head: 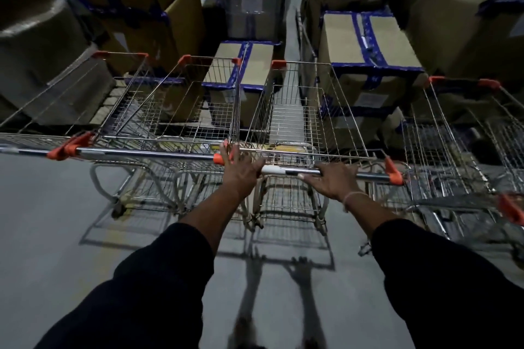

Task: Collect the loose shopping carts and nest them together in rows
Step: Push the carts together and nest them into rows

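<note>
On a grey floor (51,235) between stacked boxes: middle cart (295,122) at 12 o'clock, dead ahead. Both hands on its handle bar (292,170). Left hand (241,170) lies over the bar's left end, fingers spread wide and reaching to the left cart's orange end cap (217,159); grip not closed. Right hand (334,178) lies flat across the bar, fingers loose; wrapped or not, cannot tell. Left cart (175,110) at 11 o'clock, side by side with the middle one, baskets touching or nearly so. Right cart (465,133) at 2 o'clock, just apart. Taped boxes (368,45) crowd close ahead from 10 to 2 o'clock, with one narrow gap (292,25) at 12. Dark sleeves (158,286) pushed up both forearms.
</note>
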